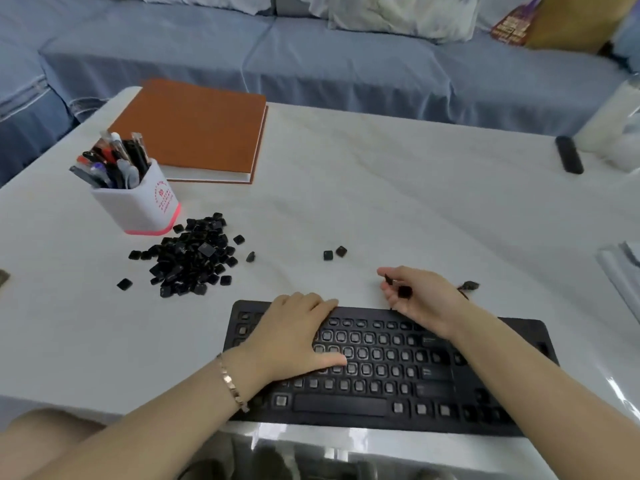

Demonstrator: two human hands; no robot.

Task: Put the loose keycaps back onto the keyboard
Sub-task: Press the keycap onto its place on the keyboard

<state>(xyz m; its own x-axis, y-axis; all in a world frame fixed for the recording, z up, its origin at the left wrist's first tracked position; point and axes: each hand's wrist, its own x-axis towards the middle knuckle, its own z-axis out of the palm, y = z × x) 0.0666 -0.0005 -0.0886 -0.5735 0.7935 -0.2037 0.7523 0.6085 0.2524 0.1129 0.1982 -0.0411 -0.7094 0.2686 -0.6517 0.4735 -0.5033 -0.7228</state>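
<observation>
keyboard point(381, 362): lower middle of the frame, on the white table point(381, 202); most sockets are bare, and only the space bar and a few wide keys at right look fitted.
pile of keycaps point(194, 258): left of centre, just below the pen holder point(138, 202); two stray keycaps point(334, 253) lie apart near the middle.
left hand point(294, 337): fingers straight and together, flat on the keyboard's left half, holding nothing.
right hand point(419, 299): above the keyboard's top edge, fingers curled, thumb and fingertip pinching a small dark keycap point(388, 279); a second dark bit in the palm is too blurred to name.
step: probably reading the held cap and finding its socket; the task looks barely begun.
next move: turn the cap stem-down, line it up square over its socket, then press straight down until it seats.
</observation>
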